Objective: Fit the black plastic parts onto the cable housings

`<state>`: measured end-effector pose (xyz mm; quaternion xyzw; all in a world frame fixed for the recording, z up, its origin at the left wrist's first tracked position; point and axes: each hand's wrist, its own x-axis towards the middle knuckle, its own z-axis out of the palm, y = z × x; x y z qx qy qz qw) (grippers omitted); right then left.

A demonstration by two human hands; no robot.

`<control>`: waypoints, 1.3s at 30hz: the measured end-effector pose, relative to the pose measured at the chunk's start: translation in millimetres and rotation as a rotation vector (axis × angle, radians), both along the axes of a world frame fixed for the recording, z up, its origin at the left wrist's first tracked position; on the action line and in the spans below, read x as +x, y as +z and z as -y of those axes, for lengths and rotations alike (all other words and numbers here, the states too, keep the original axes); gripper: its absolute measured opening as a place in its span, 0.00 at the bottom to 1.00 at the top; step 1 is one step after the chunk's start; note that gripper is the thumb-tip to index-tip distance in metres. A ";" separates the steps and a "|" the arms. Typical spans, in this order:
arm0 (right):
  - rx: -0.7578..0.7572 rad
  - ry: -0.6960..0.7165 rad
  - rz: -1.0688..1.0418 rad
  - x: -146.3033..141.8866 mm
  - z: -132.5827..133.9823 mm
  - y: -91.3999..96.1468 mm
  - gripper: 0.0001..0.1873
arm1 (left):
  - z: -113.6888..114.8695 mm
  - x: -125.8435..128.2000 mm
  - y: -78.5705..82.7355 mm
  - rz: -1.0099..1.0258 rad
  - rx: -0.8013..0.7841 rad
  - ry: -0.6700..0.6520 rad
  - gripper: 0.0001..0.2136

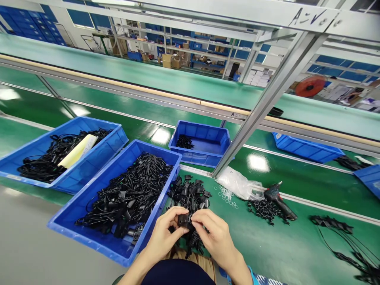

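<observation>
Black connector [184,220] pinched between left hand [164,234], right hand [211,234] fingers; cable pile [190,194] behind, blue bin [89,242] alongside.

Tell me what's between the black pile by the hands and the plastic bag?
Small clear rings, scattered on the green mat between the black pile and the plastic bag, in the head view.

**Green bench: surface contents**

The green-matted bench [297,245] carries two large blue bins, side by side: the near bin [89,243] and the left bin [97,158], both holding black cables. Just right of the near bin lies a heap of loose black cable parts [190,192]. Further right are a clear plastic bag [237,184], small clear rings [227,196], an electric screwdriver [279,200], a cluster of black clips [263,209] and stray black cables [331,222].
</observation>
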<state>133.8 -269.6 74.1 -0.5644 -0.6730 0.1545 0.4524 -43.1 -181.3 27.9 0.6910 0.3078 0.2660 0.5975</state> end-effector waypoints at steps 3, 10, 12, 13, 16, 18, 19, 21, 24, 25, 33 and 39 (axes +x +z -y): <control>0.016 -0.033 0.046 -0.4 -2.7 -4.8 0.05 | 1.5 -0.4 -1.3 0.000 0.029 0.008 0.15; 0.031 -0.138 0.168 -2.7 -4.9 -14.4 0.07 | 3.3 0.5 -3.1 -0.007 0.088 0.026 0.13; -0.002 -0.098 0.144 -0.5 -2.5 -11.5 0.06 | 2.6 1.4 -3.6 -0.007 0.082 0.029 0.14; -0.023 -0.074 0.141 0.9 -1.3 -10.1 0.06 | 2.1 1.9 -3.9 -0.008 0.079 0.031 0.14; -0.048 -0.060 0.220 4.4 -0.7 -10.0 0.08 | 0.4 4.0 -4.3 -0.016 0.102 0.034 0.14; -0.037 -0.114 0.323 5.0 -3.0 -14.1 0.10 | -0.2 5.9 -4.6 -0.025 0.150 0.040 0.14; -0.036 -0.147 0.360 4.5 -4.4 -17.0 0.12 | 0.0 7.1 -4.7 -0.028 0.181 0.041 0.13; -0.061 -0.209 0.378 2.2 -7.4 -23.3 0.17 | 1.6 9.8 -5.0 -0.037 0.245 0.042 0.13; -0.194 -0.240 0.233 1.5 -11.9 -35.4 0.23 | 3.5 13.4 -6.2 -0.068 0.316 0.043 0.12; -0.253 -0.235 0.166 5.1 -13.7 -41.5 0.24 | 1.5 14.6 -7.6 -0.090 0.330 0.043 0.12; -0.554 -0.862 0.052 157.8 19.2 -136.9 0.09 | -84.2 64.8 -64.7 -0.405 0.433 0.189 0.16; -0.632 -1.039 -0.059 232.6 63.1 -196.6 0.11 | -88.2 72.1 -85.7 -0.542 0.507 0.251 0.25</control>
